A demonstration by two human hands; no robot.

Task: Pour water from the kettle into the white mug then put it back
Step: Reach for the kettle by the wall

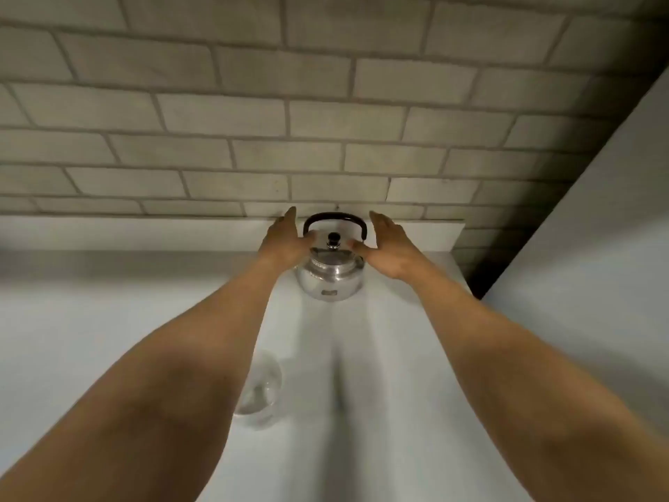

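Head view, both of my arms stretched toward the far edge of the worktop (416, 356). The kettle (330, 275), polished metal with a black arched handle (335, 219) and a black lid knob (333, 238), stands upright at that far edge, close against the brick-patterned wall (325, 121). My left hand (286, 240) and right hand (389, 248) flank it, fingers spread apart, neither clamped on anything; the left thumb overlaps the kettle's shoulder and the right thumb reaches toward the lid, though I cannot tell whether either touches metal. The handle is not yet grasped.

Risks, as I judge them: gripping the round body rather than the handle could let the smooth metal slip, and if the water is hot, bare palms on the shell would burn. A lift by the lid knob alone would likely pull the lid off. Pulling the kettle toward me could also sweep my left forearm across the vessel near the front edge.

That vessel (259, 389), pale and glassy-looking, is half covered by my left forearm and blurred; I cannot confirm it is the white mug. The kettle's spout is hidden, so its pouring direction is unknown, as is the water level.
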